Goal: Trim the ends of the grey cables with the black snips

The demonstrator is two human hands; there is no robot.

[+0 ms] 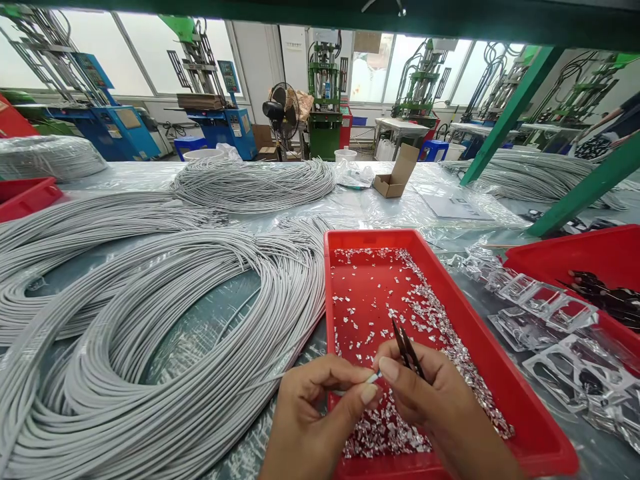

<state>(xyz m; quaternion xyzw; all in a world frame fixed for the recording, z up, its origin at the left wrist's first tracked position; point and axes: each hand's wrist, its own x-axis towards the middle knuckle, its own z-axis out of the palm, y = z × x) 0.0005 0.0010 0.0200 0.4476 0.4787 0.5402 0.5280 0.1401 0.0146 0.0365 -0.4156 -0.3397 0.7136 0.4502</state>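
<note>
My left hand (313,407) pinches the end of a thin grey cable (260,381) between thumb and forefinger, over the near edge of a red tray (495,373). My right hand (435,400) meets it at the cable tip and holds black tweezers (406,347), which stick up between its fingers. The tray is strewn with several small shiny metal pieces (425,313). The cable runs left into a big coil of grey cables (165,333) on the plastic-covered table.
More cable coils lie at the back (255,183) and far right (535,175). A small open cardboard box (397,175) stands behind the tray. Clear plastic holders (545,313) and a second red tray (575,257) sit on the right. Green frame posts (510,113) rise at right.
</note>
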